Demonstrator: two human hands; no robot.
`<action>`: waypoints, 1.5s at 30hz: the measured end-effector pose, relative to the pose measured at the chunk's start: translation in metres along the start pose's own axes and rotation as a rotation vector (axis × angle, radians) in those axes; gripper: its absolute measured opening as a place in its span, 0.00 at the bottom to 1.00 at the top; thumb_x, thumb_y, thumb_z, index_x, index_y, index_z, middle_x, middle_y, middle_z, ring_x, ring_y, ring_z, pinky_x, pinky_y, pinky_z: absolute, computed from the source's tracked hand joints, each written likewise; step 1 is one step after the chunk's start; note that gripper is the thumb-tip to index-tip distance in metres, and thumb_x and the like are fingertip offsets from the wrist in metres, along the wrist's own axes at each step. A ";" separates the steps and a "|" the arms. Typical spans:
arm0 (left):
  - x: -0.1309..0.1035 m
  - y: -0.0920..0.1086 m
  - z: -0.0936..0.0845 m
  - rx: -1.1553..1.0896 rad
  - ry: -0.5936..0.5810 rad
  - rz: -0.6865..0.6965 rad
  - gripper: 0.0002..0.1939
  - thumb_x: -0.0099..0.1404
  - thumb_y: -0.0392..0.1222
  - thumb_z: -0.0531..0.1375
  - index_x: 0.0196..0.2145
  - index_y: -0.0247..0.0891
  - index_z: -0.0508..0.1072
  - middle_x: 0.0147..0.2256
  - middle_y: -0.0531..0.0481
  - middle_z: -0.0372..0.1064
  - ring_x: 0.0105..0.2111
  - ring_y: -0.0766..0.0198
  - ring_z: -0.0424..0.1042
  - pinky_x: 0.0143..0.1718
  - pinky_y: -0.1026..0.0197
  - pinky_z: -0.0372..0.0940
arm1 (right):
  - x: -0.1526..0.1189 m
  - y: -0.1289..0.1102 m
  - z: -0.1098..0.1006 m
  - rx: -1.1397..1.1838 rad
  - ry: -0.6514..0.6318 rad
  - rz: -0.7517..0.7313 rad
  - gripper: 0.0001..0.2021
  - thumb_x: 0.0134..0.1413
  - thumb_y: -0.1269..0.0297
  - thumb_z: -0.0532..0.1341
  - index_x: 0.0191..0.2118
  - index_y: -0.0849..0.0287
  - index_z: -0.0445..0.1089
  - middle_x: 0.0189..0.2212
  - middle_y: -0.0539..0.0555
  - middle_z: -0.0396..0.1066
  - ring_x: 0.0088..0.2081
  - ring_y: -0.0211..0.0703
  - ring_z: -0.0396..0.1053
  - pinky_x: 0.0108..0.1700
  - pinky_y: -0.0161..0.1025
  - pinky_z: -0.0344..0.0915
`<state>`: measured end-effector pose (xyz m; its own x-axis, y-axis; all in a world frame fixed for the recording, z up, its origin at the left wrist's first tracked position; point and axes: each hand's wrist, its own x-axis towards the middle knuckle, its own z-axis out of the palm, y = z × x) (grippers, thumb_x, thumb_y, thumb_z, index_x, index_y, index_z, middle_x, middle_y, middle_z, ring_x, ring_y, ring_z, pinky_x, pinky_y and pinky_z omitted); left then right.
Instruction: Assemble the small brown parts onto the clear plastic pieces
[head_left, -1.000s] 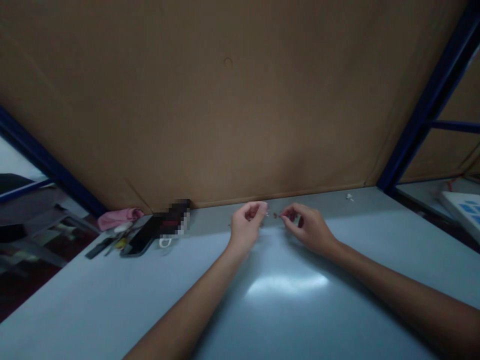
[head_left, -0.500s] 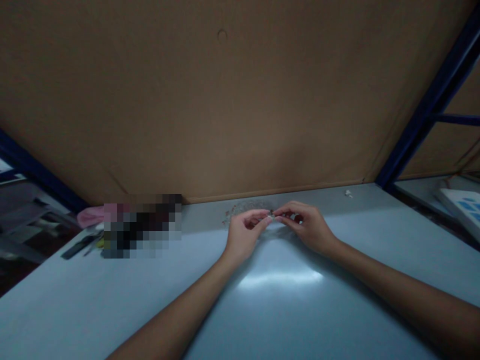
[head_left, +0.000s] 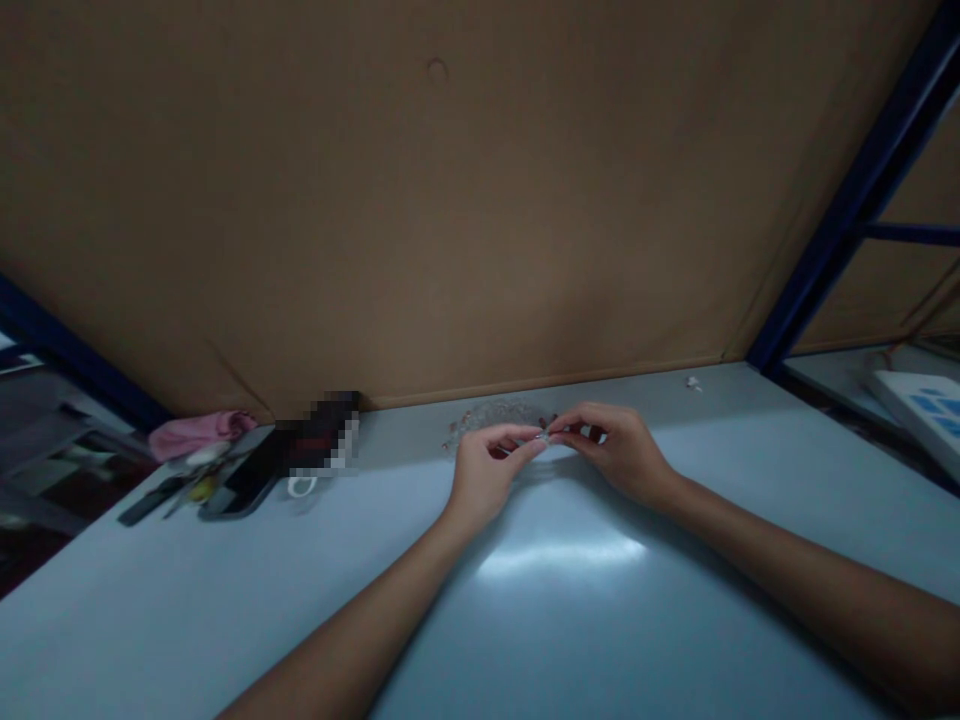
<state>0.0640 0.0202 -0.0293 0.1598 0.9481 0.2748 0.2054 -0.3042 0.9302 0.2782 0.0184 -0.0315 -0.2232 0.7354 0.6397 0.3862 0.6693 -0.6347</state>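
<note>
My left hand (head_left: pixel 489 468) and my right hand (head_left: pixel 616 450) meet fingertip to fingertip above the grey table (head_left: pixel 540 630). Thumb and fingers of both are pinched on a tiny pale, shiny piece (head_left: pixel 544 436), too small for me to name. Just behind my left hand lies a heap of small clear pieces (head_left: pixel 491 410) with some reddish-brown bits among them. My fingers hide the near part of that heap.
A cardboard panel (head_left: pixel 480 220) rises along the back edge. At left lie a pink cloth (head_left: pixel 199 435), a smartphone (head_left: pixel 244 480) and a white ring-shaped item (head_left: pixel 302 487). A small white scrap (head_left: pixel 693 384) sits at back right, near a blue post (head_left: pixel 817 260).
My fingertips have shifted only slightly around the small piece, both hands staying pinched together. The whole view has moved a little.
</note>
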 end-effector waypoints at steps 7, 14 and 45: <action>0.003 0.004 -0.002 -0.002 -0.055 0.009 0.15 0.59 0.50 0.74 0.38 0.36 0.87 0.27 0.48 0.79 0.25 0.66 0.67 0.29 0.63 0.58 | 0.002 0.009 -0.008 -0.080 -0.075 -0.106 0.04 0.66 0.65 0.67 0.40 0.55 0.82 0.36 0.53 0.82 0.33 0.41 0.76 0.34 0.36 0.67; 0.003 0.005 -0.008 0.151 -0.095 0.094 0.12 0.62 0.48 0.73 0.40 0.38 0.87 0.30 0.48 0.80 0.28 0.64 0.70 0.32 0.61 0.61 | 0.004 0.011 -0.013 -0.190 -0.160 -0.184 0.07 0.66 0.68 0.68 0.48 0.56 0.79 0.37 0.54 0.82 0.35 0.42 0.77 0.38 0.36 0.68; 0.003 0.004 -0.016 0.519 -0.219 0.677 0.12 0.77 0.44 0.60 0.43 0.40 0.84 0.40 0.44 0.82 0.39 0.56 0.77 0.44 0.54 0.69 | -0.001 -0.003 -0.014 -0.332 -0.267 -0.268 0.11 0.74 0.64 0.59 0.52 0.54 0.78 0.40 0.57 0.82 0.41 0.47 0.80 0.42 0.40 0.71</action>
<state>0.0497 0.0234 -0.0207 0.5768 0.5259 0.6251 0.4035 -0.8488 0.3418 0.2898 0.0139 -0.0238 -0.5581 0.5724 0.6007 0.5378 0.8008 -0.2635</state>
